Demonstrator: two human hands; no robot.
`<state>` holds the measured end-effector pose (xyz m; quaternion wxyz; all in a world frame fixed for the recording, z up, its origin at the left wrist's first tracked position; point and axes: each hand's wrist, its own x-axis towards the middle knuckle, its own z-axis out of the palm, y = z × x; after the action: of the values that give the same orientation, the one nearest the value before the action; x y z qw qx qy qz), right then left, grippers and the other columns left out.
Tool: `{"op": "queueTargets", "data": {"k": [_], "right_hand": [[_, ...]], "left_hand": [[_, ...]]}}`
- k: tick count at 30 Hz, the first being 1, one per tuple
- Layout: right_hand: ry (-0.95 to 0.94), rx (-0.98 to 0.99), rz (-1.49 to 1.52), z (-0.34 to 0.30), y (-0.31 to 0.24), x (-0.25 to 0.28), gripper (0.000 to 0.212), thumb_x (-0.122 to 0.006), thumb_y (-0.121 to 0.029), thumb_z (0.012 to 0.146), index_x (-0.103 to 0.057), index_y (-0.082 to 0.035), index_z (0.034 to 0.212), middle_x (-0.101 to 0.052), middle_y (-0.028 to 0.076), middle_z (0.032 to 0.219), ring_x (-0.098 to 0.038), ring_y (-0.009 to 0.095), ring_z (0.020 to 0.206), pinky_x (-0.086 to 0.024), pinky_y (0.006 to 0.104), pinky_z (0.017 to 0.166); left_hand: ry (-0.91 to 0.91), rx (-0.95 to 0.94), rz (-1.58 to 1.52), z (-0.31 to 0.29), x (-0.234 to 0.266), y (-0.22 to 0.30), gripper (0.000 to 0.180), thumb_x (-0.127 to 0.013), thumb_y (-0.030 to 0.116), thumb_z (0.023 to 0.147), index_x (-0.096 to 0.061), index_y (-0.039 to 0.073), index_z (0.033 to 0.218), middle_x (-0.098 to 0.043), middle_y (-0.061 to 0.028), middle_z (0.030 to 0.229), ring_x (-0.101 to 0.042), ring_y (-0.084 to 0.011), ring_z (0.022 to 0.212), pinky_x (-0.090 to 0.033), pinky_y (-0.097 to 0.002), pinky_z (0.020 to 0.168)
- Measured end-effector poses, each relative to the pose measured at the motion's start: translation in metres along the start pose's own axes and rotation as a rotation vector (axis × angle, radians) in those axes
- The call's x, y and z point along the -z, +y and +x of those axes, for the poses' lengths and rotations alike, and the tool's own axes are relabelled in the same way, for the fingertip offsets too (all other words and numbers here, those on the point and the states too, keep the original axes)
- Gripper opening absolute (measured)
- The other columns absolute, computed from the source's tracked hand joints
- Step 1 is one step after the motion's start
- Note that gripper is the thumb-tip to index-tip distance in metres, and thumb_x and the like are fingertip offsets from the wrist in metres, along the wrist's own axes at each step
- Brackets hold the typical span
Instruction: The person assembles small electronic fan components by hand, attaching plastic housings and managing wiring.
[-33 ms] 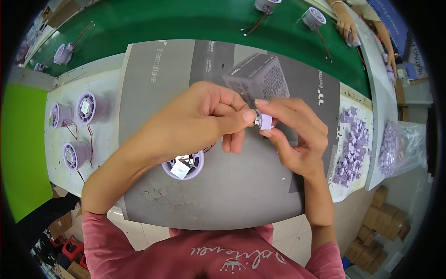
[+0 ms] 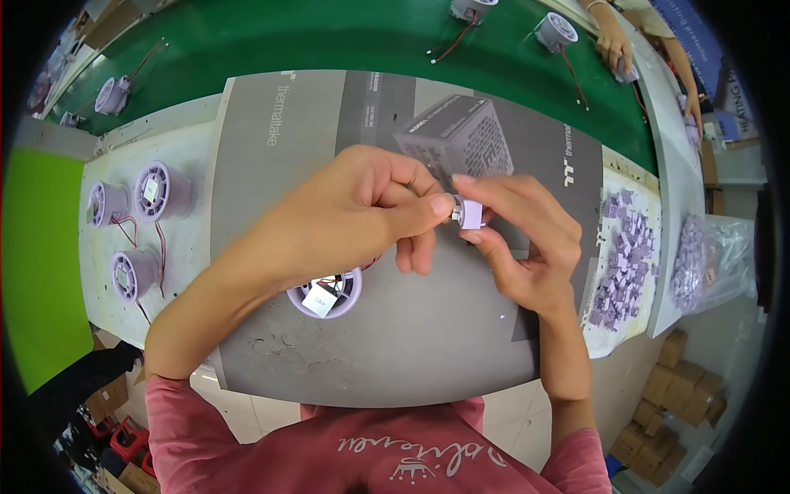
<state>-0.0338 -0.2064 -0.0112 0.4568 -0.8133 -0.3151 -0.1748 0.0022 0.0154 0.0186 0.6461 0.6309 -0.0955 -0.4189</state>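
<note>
While my two hands meet just above the middle of the desk, a small lilac block (image 2: 471,215) sits between them, off the surface. My right hand (image 2: 531,235) grips it between thumb and forefinger. My left hand (image 2: 383,193) comes in from the other side, its thumb and forefinger pinched on a small white plug (image 2: 455,213) that is right up against the block; my fingertips hide how far the two are joined. Beneath my left wrist, a round lilac fan (image 2: 321,298) with a white label lies on a grey printed sheet (image 2: 411,350), red and black wires showing at its upper edge. To the left, on the white desk (image 2: 193,247), stand three more fans (image 2: 163,191) with trailing wires. To the right is a loose heap of small lilac pieces (image 2: 623,263), and past it a clear plastic bag (image 2: 720,255). Beyond the sheet runs a long green surface (image 2: 329,41) carrying other fans; at its far right, another person's hand (image 2: 613,48) touches a lilac item.
</note>
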Motion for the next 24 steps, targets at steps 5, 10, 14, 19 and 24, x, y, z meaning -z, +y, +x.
{"op": "queueTargets", "data": {"k": [5,10,14,19,24], "right_hand": [[-0.001,-0.169,0.097,-0.001,-0.002,0.000,0.039,-0.077,0.002,0.078,-0.071,-0.002,0.116,-0.068,0.010,0.085,-0.063,0.015,0.070,-0.054,0.0256,0.062],[0.034,-0.234,0.181,-0.002,-0.001,-0.002,0.037,-0.077,0.001,0.079,-0.071,-0.002,0.116,-0.067,0.010,0.084,-0.064,0.015,0.071,-0.054,0.0257,0.062],[0.046,-0.218,0.173,-0.002,-0.003,-0.003,0.038,-0.077,0.002,0.078,-0.071,-0.002,0.116,-0.068,0.010,0.087,-0.064,0.015,0.073,-0.055,0.0262,0.062],[0.112,-0.110,0.032,-0.001,-0.003,-0.007,0.039,-0.077,0.004,0.077,-0.072,-0.002,0.115,-0.070,0.011,0.089,-0.066,0.016,0.073,-0.056,0.0263,0.063],[0.132,-0.193,0.071,-0.006,-0.006,-0.011,0.037,-0.077,0.003,0.079,-0.071,-0.001,0.115,-0.070,0.011,0.090,-0.068,0.016,0.075,-0.056,0.0265,0.065]], "left_hand": [[0.055,-0.130,-0.030,-0.001,-0.012,-0.005,0.021,-0.060,0.024,0.100,-0.057,0.003,0.100,-0.067,-0.0076,0.068,-0.062,-0.0113,0.059,-0.044,-0.0232,0.055],[0.061,-0.146,-0.063,0.001,-0.011,-0.007,0.019,-0.058,0.023,0.102,-0.055,0.004,0.102,-0.068,-0.0106,0.070,-0.064,-0.0147,0.058,-0.045,-0.0246,0.057],[0.069,-0.127,-0.077,0.001,-0.013,-0.008,0.021,-0.057,0.025,0.102,-0.055,0.004,0.102,-0.069,-0.0120,0.072,-0.065,-0.0158,0.061,-0.045,-0.0250,0.057],[0.035,-0.088,-0.116,0.000,-0.014,-0.004,0.024,-0.056,0.028,0.103,-0.054,0.004,0.100,-0.069,-0.0122,0.073,-0.067,-0.0163,0.064,-0.044,-0.0246,0.059],[0.030,-0.095,-0.205,0.002,-0.017,-0.009,0.020,-0.053,0.026,0.104,-0.050,0.006,0.101,-0.068,-0.0115,0.072,-0.067,-0.0157,0.065,-0.043,-0.0250,0.058]]}}
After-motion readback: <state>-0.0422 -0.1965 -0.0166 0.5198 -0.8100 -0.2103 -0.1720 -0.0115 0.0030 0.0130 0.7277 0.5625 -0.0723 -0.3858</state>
